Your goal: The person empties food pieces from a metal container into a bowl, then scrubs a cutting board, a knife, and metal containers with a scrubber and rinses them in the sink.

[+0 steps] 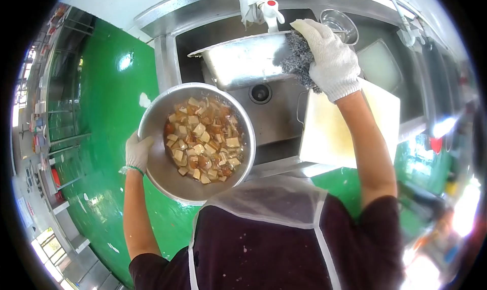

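My left hand (137,152), in a white knit glove, grips the left rim of a large metal bowl (159,171). In the bowl lie several cubes of what looks like tofu (205,138), with brown pieces in liquid. Over the sink, my right hand (332,62), also gloved, is closed around the right end of a tilted steel pan (248,59), fingers over its upper rim. A grey, fuzzy mass like steel wool (298,62) sits between that hand and the pan; whether the hand presses it or it sticks to the pan is unclear.
The steel sink (284,112) has a drain (260,93) below the pan. A white faucet with a red dot (272,13) stands behind. A pale cutting board (345,130) leans at the right, near a clear round container (339,26). Green floor (109,102) extends left.
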`<action>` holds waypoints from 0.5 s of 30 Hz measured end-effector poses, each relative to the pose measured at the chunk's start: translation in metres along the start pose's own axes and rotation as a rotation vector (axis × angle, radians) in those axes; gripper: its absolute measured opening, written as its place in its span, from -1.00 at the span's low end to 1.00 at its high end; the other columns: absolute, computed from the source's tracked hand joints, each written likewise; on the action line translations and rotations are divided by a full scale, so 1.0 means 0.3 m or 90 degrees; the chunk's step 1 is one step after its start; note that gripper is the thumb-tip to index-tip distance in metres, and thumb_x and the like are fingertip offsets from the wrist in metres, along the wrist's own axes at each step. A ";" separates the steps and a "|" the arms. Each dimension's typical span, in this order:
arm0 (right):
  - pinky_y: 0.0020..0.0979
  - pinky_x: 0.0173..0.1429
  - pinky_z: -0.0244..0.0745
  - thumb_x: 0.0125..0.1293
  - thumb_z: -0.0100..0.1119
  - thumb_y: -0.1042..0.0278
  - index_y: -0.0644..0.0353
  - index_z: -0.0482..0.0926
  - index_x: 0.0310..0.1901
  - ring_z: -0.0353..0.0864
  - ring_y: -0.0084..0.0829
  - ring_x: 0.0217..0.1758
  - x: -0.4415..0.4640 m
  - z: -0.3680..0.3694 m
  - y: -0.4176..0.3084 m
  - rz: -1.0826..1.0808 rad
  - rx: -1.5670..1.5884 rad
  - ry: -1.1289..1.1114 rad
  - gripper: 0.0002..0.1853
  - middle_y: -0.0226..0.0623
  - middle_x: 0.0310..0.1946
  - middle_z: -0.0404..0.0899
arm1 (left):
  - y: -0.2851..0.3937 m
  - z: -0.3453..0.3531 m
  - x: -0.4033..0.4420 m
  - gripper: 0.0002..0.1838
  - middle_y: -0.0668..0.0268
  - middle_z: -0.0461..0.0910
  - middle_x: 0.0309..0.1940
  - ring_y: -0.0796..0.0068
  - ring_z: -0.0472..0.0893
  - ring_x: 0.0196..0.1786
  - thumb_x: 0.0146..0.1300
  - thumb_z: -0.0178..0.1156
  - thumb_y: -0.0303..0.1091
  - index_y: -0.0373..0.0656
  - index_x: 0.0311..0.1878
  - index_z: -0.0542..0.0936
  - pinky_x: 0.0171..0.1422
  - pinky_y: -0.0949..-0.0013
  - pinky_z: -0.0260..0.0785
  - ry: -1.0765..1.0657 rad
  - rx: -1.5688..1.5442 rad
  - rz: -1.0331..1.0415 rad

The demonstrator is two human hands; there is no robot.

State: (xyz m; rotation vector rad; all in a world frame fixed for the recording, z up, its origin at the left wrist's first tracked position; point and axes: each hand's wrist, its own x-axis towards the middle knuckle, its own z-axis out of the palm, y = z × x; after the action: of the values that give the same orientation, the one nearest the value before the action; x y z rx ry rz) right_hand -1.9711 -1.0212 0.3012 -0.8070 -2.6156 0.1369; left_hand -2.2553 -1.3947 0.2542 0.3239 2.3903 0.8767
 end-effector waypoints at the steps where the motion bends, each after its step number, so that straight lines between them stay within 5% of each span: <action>1: -0.15 0.14 0.62 0.09 0.08 0.65 -0.14 0.48 0.25 0.60 -0.13 0.19 -0.006 0.000 0.002 -0.002 0.021 0.015 -0.35 -0.43 0.24 0.53 | -0.002 0.000 0.004 -0.63 0.30 0.63 -0.30 0.55 0.53 -0.32 0.09 0.20 -0.40 -0.36 -0.02 0.64 -0.18 0.41 0.44 0.001 0.021 -0.001; 7: -0.25 0.37 0.40 -0.07 0.11 0.83 0.07 0.53 0.25 0.49 -0.06 0.26 -0.151 -0.031 0.086 0.027 0.251 0.197 -0.25 -0.10 0.12 0.59 | -0.026 0.009 0.026 -0.70 0.38 0.61 -0.35 0.60 0.52 -0.33 0.11 0.20 -0.41 -0.31 -0.08 0.64 -0.20 0.46 0.43 0.018 0.031 0.024; 10: -0.21 0.31 0.44 -0.06 0.25 0.77 0.09 0.54 0.24 0.57 -0.12 0.16 -0.342 -0.093 0.098 0.072 0.205 0.265 -0.28 -0.16 0.10 0.61 | 0.001 0.011 0.011 -0.62 0.25 0.66 -0.27 0.52 0.58 -0.26 0.14 0.19 -0.37 -0.36 0.01 0.63 -0.14 0.41 0.47 -0.007 -0.026 -0.032; 15: -0.17 0.23 0.52 0.01 0.37 0.55 0.11 0.59 0.16 0.62 -0.06 0.12 -0.469 -0.136 0.044 0.216 -0.354 -0.195 -0.43 -0.17 0.12 0.61 | -0.043 0.008 0.034 -0.64 0.28 0.65 -0.30 0.53 0.57 -0.31 0.16 0.18 -0.37 -0.35 0.01 0.63 -0.21 0.40 0.47 -0.006 -0.038 -0.016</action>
State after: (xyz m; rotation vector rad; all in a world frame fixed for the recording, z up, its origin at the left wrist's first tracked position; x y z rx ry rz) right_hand -1.8417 -1.0899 0.2872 -1.5228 -2.8076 -0.4263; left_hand -2.2625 -1.3993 0.2399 0.2744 2.3495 0.9304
